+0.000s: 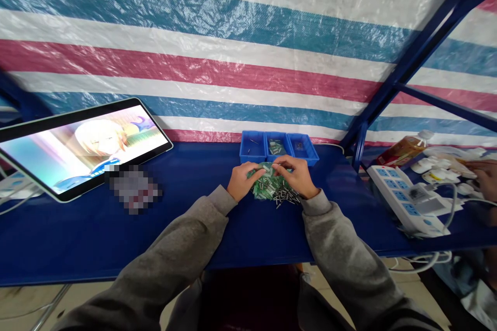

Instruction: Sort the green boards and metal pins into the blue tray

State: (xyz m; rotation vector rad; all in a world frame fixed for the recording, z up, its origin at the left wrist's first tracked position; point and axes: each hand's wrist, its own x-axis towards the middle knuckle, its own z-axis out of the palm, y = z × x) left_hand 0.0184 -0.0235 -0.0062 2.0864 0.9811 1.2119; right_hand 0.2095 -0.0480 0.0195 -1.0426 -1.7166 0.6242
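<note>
My left hand is at the left side of a heap of small green pieces, its thumb and fingers closed in a pinch. Across from it, my right hand pinches too, over the heap's right side. What either hand holds is too small to make out. Dark metal pins lie loose at the heap's front right. Just behind the hands are a blue bin with a few thin pieces, a middle bin with green pieces, and a right bin with small bits.
A tablet playing a cartoon leans at the left, beside a blurred-out object. A power strip with plugs and cables, a drink bottle and another person's hand are on the right. A blue frame post rises behind.
</note>
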